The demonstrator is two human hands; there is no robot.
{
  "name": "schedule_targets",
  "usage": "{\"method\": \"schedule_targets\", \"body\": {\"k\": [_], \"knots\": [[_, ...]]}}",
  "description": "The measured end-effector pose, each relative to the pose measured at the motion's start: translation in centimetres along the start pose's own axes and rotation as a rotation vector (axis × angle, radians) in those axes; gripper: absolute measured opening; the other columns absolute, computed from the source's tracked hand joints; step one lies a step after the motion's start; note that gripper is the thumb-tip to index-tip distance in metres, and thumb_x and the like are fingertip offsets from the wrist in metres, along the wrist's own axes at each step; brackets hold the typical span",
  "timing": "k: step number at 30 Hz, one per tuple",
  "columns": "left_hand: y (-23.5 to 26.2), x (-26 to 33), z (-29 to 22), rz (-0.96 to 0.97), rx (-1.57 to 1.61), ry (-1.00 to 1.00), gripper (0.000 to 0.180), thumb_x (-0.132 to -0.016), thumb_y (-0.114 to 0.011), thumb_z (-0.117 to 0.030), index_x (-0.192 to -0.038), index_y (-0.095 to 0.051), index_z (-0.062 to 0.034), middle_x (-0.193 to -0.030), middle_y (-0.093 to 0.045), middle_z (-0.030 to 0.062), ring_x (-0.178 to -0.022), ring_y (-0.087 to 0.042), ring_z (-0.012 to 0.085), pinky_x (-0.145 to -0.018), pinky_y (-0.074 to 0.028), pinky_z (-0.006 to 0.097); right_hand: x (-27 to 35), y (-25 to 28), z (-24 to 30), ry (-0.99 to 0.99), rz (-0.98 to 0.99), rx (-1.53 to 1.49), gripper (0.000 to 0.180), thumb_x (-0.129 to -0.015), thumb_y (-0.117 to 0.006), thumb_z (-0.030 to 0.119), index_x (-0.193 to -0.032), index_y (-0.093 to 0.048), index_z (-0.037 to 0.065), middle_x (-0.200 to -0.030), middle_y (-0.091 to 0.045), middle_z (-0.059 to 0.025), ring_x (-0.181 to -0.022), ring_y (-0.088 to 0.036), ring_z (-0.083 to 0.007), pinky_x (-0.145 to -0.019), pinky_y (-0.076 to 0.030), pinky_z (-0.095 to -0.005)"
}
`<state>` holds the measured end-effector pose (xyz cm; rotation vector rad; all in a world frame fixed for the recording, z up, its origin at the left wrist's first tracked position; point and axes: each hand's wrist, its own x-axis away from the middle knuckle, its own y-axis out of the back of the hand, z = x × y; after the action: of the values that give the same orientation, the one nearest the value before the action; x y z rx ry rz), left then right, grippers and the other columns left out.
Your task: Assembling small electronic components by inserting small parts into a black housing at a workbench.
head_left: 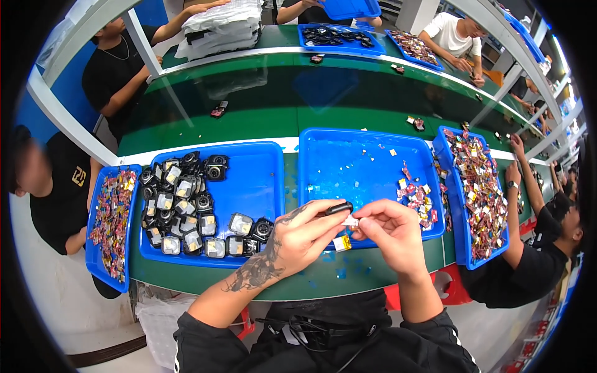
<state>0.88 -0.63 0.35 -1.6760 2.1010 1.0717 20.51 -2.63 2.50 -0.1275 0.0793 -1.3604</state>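
Note:
My two hands meet over the near edge of a blue tray (311, 140) in front of me. My left hand (301, 239), on the tattooed forearm, is closed around a short black pen-like tool (339, 208). Between the fingertips of both hands is a small whitish part (351, 221); its exact kind is too small to make out. My right hand (392, 233) pinches it from the right. Just below my fingers lies a small flat silver piece with a yellow edge (342, 244), like a little battery. Several similar pieces (418, 202) are heaped in the tray's right side.
At left, another blue tray (252, 180) holds many black watch-like cases (185, 208). Narrow blue trays full of small red, yellow and silver parts (112, 224) (476, 193) flank both sides. Beyond runs a green conveyor (261, 124) with scattered parts. Other people work around it.

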Motion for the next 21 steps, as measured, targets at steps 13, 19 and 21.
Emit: {"method": "schedule_targets", "body": {"k": [13, 19, 21], "knots": [[-1.1, 0.5, 0.4, 0.023, 0.949, 0.790, 0.025, -0.091, -0.061, 0.000, -0.114, -0.061, 0.0114, -0.110, -0.065, 0.0174, -0.099, -0.065, 0.0216, -0.085, -0.058, 0.032, -0.3, -1.6, -0.9, 0.183, -0.173, 0.236, 0.017, -0.085, -0.067, -0.002, -0.101, -0.063, -0.002, -0.096, -0.064, -0.0066, -0.087, -0.062, -0.0110, -0.073, -0.053, -0.0236], [-1.8, 1.3, 0.8, -0.034, 0.872, 0.662, 0.033, -0.091, -0.062, 0.001, -0.123, -0.058, 0.0069, -0.116, -0.065, 0.0141, -0.102, -0.063, 0.0148, -0.088, -0.053, 0.026, -0.8, -1.8, -1.8, 0.227, -0.268, 0.292, 0.026, -0.082, -0.071, -0.003, -0.105, -0.059, -0.002, -0.089, -0.065, -0.0051, -0.080, -0.062, -0.0091, -0.068, -0.050, -0.0207], [-1.6, 1.1, 0.6, -0.039, 0.857, 0.635, 0.035, -0.090, -0.062, 0.001, -0.125, -0.058, 0.0052, -0.117, -0.064, 0.0134, -0.101, -0.063, 0.0143, -0.087, -0.053, 0.026, -0.9, -1.7, -2.0, 0.245, -0.252, 0.339, 0.031, -0.081, -0.071, -0.003, -0.108, -0.057, -0.001, -0.084, -0.065, -0.0044, -0.072, -0.059, -0.0066, -0.064, -0.047, -0.0202]]}}
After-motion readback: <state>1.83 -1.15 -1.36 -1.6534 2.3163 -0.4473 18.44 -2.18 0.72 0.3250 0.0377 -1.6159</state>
